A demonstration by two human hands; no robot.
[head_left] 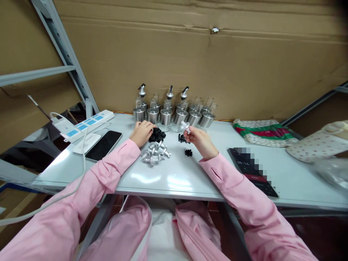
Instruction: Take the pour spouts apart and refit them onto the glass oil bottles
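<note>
My right hand (pixel 201 140) pinches a silver pourer top (pixel 185 126) with a round flange, holding it above the table in front of the bottles. At the left edge of a pile of black round stoppers (pixel 158 135), my left hand (pixel 143 132) has its fingers bent and close together. Its fingertips touch the pile, and whatever they grip is hidden. Just nearer lies a heap of silver pourer tops (pixel 155 153). Small black pieces (pixel 181 138) lie below the held top, with a small cluster of black parts (pixel 188 153) closer to me.
Glass bottles with steel sleeves (pixel 166 117) stand in rows at the back, several carrying pourers. At left are a power strip (pixel 87 125), a phone (pixel 104 145) and a white cable. A dark tablet-like device (pixel 252 172) and a patterned cloth (pixel 265 133) lie at right.
</note>
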